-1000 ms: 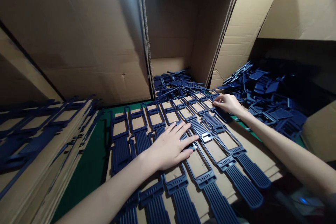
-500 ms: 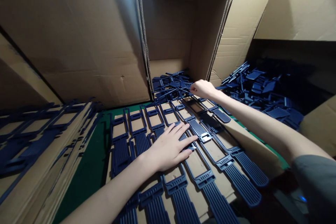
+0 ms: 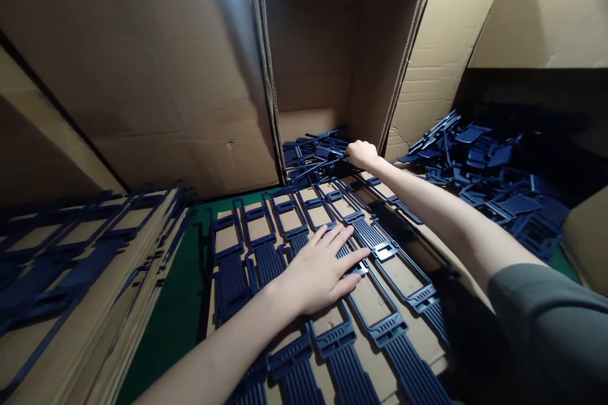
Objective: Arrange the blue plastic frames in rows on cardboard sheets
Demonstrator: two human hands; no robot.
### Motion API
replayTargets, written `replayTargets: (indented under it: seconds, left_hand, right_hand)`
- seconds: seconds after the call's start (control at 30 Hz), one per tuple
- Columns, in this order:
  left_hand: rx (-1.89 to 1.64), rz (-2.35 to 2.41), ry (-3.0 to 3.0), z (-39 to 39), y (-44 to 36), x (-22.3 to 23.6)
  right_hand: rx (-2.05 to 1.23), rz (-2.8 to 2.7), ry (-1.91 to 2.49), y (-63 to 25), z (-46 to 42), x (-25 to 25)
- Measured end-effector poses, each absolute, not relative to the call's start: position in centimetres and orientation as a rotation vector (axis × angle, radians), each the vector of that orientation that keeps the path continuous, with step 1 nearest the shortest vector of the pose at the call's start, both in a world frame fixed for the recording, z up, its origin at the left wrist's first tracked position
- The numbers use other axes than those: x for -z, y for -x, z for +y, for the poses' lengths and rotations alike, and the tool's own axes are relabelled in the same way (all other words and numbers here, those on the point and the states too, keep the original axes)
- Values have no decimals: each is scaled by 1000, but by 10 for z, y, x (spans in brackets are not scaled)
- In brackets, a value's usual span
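My left hand [image 3: 319,272] lies flat with fingers spread over dark blue plastic frames [image 3: 387,330], which have slatted, rounded tails and are laid in rows on a cardboard sheet [image 3: 368,357]. Under the fingers, parts of several frames are hidden. Farther off, my right hand [image 3: 363,155] is closed at the right edge of a loose pile of similar plastic parts [image 3: 313,150]. A thin dark blue plastic part runs into its fingers; the rest of that part cannot be made out.
An upright open cardboard box [image 3: 323,44] stands behind the pile. At right, another heap of dark blue parts [image 3: 494,164] lies in shadow. A stack of cardboard sheets [image 3: 118,304] bearing frames is at left. Green table surface [image 3: 178,294] shows between the stacks.
My right hand has left the far right end of the frame rows and moved left and away to the pile by the box. My left hand stays pressed on the frames.
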State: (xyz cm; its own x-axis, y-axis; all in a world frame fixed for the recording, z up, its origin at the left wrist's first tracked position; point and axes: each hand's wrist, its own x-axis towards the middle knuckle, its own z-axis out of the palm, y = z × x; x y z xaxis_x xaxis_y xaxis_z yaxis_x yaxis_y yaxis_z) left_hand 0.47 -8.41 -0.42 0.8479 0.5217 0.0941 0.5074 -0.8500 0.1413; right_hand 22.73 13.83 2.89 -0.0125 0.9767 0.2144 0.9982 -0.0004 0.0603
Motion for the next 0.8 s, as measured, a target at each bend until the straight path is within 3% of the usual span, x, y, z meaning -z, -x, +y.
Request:
replayTargets:
  seconds: [0.2,0.43,0.67,0.8]
  left_hand:
    - [-199,809,-2904,-85,-4,3]
    - [-223,800,-2915,-84,-4,5]
    - [-165,819,-2901,-84,-5,1]
    - [-170,813,-2900,-84,-5,2]
  right_hand:
    - [422,-1812,2062,-263,132,-41]
    - [334,-1194,1485,-299,113,-73]
    - [-255,-1616,1450,-325,14,-77]
    - [-363,-1798,1648,-339,-42,-58]
